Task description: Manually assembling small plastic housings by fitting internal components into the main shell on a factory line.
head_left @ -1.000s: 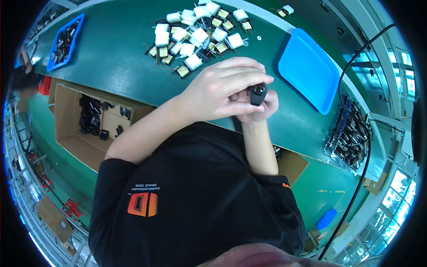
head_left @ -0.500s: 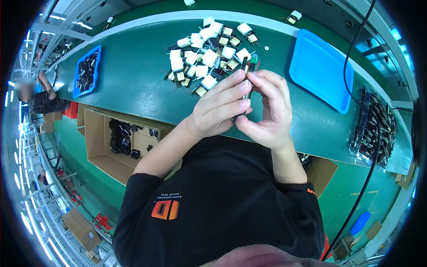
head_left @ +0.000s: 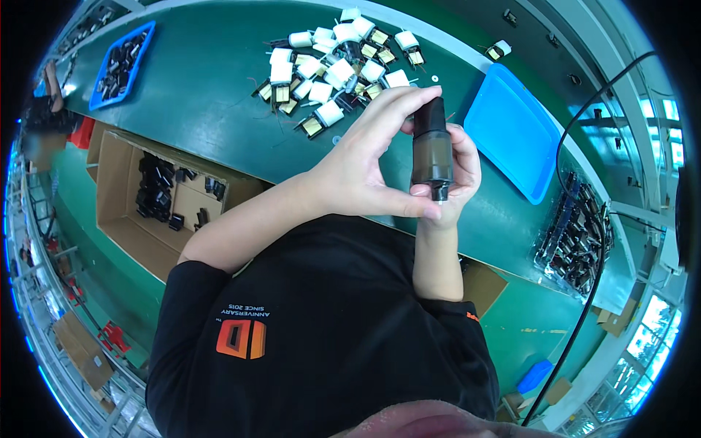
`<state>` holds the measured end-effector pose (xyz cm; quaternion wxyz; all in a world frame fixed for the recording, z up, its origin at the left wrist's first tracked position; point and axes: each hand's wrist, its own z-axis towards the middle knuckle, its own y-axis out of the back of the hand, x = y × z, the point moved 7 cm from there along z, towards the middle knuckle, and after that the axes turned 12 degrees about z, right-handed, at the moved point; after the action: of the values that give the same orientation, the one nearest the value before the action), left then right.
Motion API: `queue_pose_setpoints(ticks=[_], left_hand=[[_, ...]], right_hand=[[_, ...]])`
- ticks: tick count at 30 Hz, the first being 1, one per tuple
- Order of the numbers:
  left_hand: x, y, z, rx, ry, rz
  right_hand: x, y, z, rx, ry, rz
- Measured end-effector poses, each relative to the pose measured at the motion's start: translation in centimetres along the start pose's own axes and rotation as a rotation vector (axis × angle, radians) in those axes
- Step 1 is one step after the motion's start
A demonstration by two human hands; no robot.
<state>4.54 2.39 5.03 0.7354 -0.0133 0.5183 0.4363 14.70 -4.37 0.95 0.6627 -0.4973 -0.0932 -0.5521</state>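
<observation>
Both hands hold a dark casing (head_left: 432, 155), upright above the bench. Its upper part is black, its middle is smoky and see-through, and a narrow tip shows at the near end. My left hand (head_left: 365, 157) spans its left side, with the fingertips at the top and the thumb near the lower tip. Around its right side and behind it curl the fingers of my right hand (head_left: 463, 171), partly hidden by the casing. Beyond my hands lies a heap of white parts (head_left: 339, 73) with cream pads, black frames and thin wires.
A blue tray (head_left: 511, 131) lies to the right, beside black pieces in clear plastic (head_left: 577, 241). At far left stands a blue tray of dark parts (head_left: 120, 69). An open carton (head_left: 124, 212) is below the bench edge. A black cable (head_left: 584, 321) hangs at right.
The casing has turned so its broad side faces me, and my fingers have spread to its ends. My hands have shifted slightly right relative to the heap as the view swung.
</observation>
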Motion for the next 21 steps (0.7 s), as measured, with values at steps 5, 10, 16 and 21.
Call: queue_pose_setpoints(ticks=[5, 10, 16, 21], left_hand=[[0.9, -1.3, 0.2, -0.058, 0.085, -0.158], [1.3, -1.1, -0.1, -0.008, 0.164, -0.130], [1.9, 13.1, -7.2, -0.291, 0.199, 0.368], [9.6, 29.7, -28.0, -1.299, 0.645, 0.681]], right_hand=[[-0.2, 0.2, 0.5, -0.105, 0.027, 0.170], [-0.9, 1.3, -0.4, -0.206, -0.231, 0.420], [12.3, 6.6, -9.0, 0.099, -0.434, -0.198], [16.0, 16.3, -25.0, -0.311, -1.344, -0.594]])
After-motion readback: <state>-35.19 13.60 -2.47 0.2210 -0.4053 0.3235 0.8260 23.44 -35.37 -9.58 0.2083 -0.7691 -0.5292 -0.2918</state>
